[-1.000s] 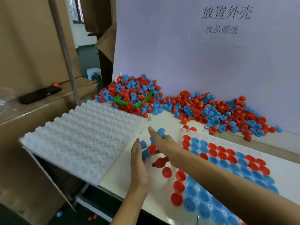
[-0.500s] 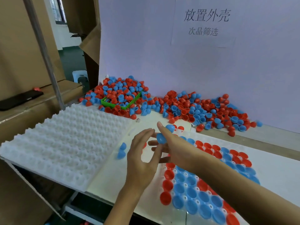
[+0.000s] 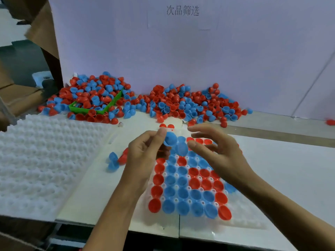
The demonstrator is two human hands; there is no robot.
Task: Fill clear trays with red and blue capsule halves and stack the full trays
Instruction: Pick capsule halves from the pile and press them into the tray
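Left hand (image 3: 145, 153) raised over the far end of the clear tray (image 3: 241, 223), thumb and fingertips pinching a blue capsule half (image 3: 170, 139). A second blue half (image 3: 181, 148) sits just beside it, between the two hands; cannot tell which hand, if either, carries it. Right hand (image 3: 215, 151) hovers close by, fingers spread and loosely curved, gripping nothing I can make out.

Tray lies on the counter (image 3: 290, 169) under both hands. Near rows are packed with red and blue halves, open side up; far rows partly hidden by the hands, so how full they are is unclear. Two red halves (image 3: 166, 126) sit just past the tray's far edge. A few loose halves (image 3: 116, 160) lie on the counter left of the left wrist.

Further out: white dimpled tray stack (image 3: 41, 160) at left, a big heap of capsule halves (image 3: 190, 104) along the back wall, a green bin (image 3: 97, 105) half buried in it.

Risks, as I judge them: the light pinch could let the blue half slip and bounce off seated pieces; a wrist dragging low could knock filled cups loose; the half could land dome up or double-stacked in a taken pocket
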